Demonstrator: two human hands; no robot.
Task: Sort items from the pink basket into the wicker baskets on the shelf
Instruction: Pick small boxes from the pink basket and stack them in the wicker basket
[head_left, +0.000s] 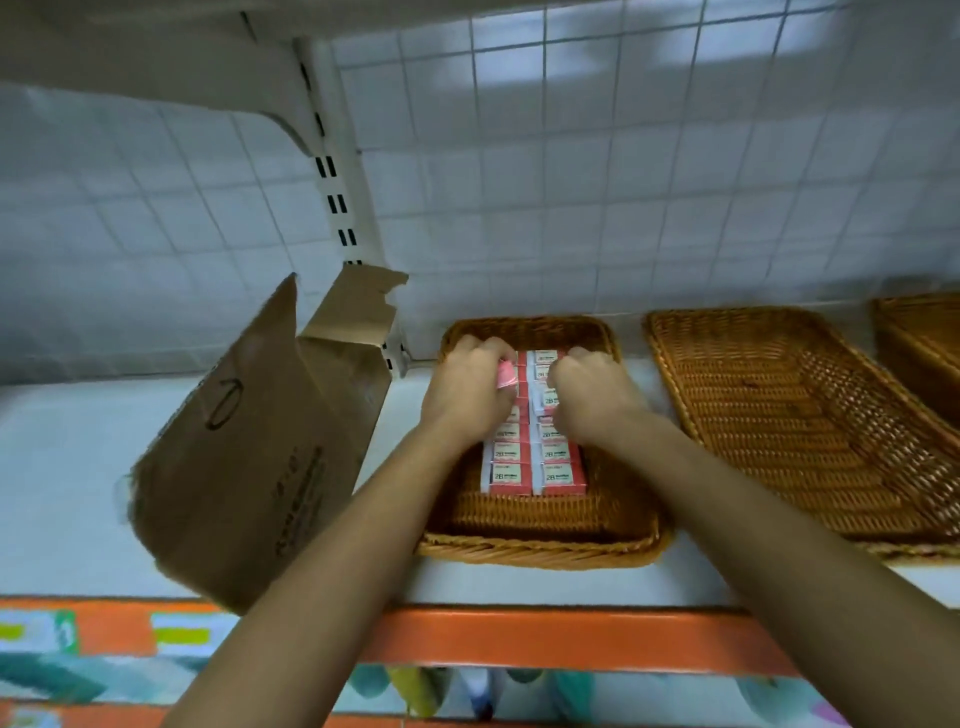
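A wicker basket (540, 535) stands on the white shelf and holds two neat rows of small pink-and-white eraser boxes (535, 467) marked 2B. My left hand (465, 395) reaches into the basket over the left row, fingers curled round a pink eraser box (506, 375). My right hand (592, 400) lies over the right row with curled fingers on a box (546, 401) there. The pink basket is out of view.
An empty, wider wicker basket (789, 426) sits to the right, with the corner of a third one (919, 343) beyond it. A torn cardboard box (260, 441) leans at the left. The shelf has an orange front edge (571, 639) and a tiled wall behind.
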